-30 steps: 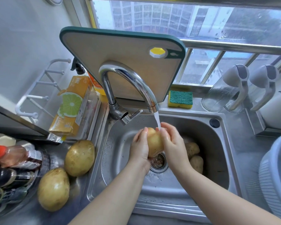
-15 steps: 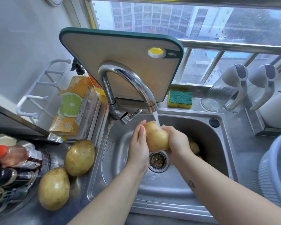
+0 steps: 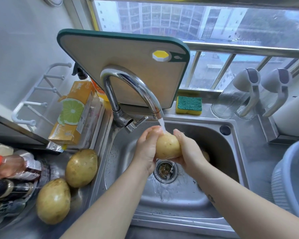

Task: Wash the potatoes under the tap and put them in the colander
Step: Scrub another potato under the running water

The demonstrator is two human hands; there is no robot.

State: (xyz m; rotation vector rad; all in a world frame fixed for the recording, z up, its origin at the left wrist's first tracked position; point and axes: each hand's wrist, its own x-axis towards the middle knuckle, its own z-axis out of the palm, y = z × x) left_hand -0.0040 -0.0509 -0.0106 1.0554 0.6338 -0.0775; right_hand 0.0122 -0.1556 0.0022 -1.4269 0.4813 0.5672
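One potato mid-wash, most of the job left

The left hand and right hand clasped a wet yellow-brown potato above the steel sink, under the chrome tap's stream. Two brown potatoes lay left of the sink and another potato inside it. The pale blue plastic colander, right of the sink, showed none in its visible part.

Four yellow-brown potatoes, one held, two on the steel worktop, one half hidden; one chrome tap; one green-edged beige cutting board; one green-and-yellow sponge; two clear glass jugs; one pale blue colander
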